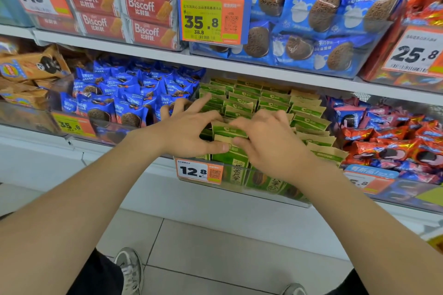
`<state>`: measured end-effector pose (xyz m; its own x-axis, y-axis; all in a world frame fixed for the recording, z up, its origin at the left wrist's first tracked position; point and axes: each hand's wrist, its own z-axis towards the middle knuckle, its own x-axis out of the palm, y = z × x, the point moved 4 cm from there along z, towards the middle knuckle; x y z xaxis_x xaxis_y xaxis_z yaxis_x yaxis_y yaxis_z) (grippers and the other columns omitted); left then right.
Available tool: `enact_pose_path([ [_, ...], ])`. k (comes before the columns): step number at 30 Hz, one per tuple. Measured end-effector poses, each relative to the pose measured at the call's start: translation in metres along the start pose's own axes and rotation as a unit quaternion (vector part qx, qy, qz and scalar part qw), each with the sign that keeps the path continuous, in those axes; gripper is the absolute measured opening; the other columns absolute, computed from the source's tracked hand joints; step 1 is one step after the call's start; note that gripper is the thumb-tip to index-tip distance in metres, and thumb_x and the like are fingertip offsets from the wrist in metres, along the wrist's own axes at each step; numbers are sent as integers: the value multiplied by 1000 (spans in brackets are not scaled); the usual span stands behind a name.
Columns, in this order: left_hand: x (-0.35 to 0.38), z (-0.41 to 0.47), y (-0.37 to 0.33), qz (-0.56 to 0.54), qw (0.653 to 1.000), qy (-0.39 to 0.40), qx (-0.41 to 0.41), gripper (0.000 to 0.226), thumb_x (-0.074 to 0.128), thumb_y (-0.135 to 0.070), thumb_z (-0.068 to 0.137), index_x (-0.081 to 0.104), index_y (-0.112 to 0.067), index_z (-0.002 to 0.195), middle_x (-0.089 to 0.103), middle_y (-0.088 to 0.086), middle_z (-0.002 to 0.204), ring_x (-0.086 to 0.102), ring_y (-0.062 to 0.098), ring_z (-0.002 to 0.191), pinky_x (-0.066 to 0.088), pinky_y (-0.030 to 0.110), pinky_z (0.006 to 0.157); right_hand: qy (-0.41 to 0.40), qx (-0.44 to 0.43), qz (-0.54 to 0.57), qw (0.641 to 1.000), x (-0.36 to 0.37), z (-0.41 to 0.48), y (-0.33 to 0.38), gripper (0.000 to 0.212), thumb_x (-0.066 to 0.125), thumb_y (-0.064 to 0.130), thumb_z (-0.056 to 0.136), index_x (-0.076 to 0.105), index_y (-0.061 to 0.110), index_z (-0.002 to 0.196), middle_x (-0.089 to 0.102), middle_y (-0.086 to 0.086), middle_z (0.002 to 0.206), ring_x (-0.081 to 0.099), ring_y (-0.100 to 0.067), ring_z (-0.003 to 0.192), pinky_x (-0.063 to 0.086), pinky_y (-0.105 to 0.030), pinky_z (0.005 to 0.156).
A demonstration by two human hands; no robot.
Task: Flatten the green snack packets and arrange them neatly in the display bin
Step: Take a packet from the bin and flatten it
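Packets (pixel 275 100): green with tan tops, standing on edge in rows from near to far, filling the bin; the far rows are even, and the near right rows lean and fan out.
Bin (pixel 263 190): clear plastic, on the lower shelf, centre of the scene, between a bin of blue packs (pixel 124 96) on the left and red packs (pixel 395 143) on the right.
Left hand (pixel 189 132): on the near left rows; its thumb lies across the near face of the front packets, its forefinger reaches over their tops so they are pinched between the two, and its other fingers are spread straight toward the far rows.
Right hand (pixel 266 141): just right of the left hand, with the fingertips of both almost touching; its fingers curl over the tops of the same near packets, its thumb against their near face.
Tag (pixel 200 171): orange and white, marked 12.8, on the bin's near left front.
Upper shelf: red boxes (pixel 143 5) far left, large blue packs (pixel 311 12) far right.
Floor: pale tiles, with one shoe (pixel 130 268) near the bottom edge.
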<state>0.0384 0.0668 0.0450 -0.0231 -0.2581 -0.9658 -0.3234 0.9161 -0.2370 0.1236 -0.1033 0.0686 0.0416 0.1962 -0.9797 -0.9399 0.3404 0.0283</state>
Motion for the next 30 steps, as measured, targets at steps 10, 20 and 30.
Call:
enact_pose_path([
  [10,-5,-13,-12,-5,999,-24,29,42,70,-68,89,62,-53,127,5,-7,177,10,38,155,8,63,120,-19,7,-2,1000,11,-5,5,32,36,40,106,59,30,86,58,10,77,49,-16,91,35,-47,99],
  [20,10,-40,-40,108,989,-87,42,36,46,-58,106,65,-39,130,15,-3,163,22,36,142,25,59,113,-59,71,16,996,-10,15,-19,10,74,41,97,80,37,104,76,14,95,68,-19,102,44,-45,103],
  [30,19,-40,-46,109,968,-211,80,24,63,-19,101,76,-36,113,60,-14,107,46,20,106,22,40,82,-37,64,-63,995,-5,28,-18,14,84,42,87,74,34,90,60,12,89,55,-20,106,32,-39,90],
])
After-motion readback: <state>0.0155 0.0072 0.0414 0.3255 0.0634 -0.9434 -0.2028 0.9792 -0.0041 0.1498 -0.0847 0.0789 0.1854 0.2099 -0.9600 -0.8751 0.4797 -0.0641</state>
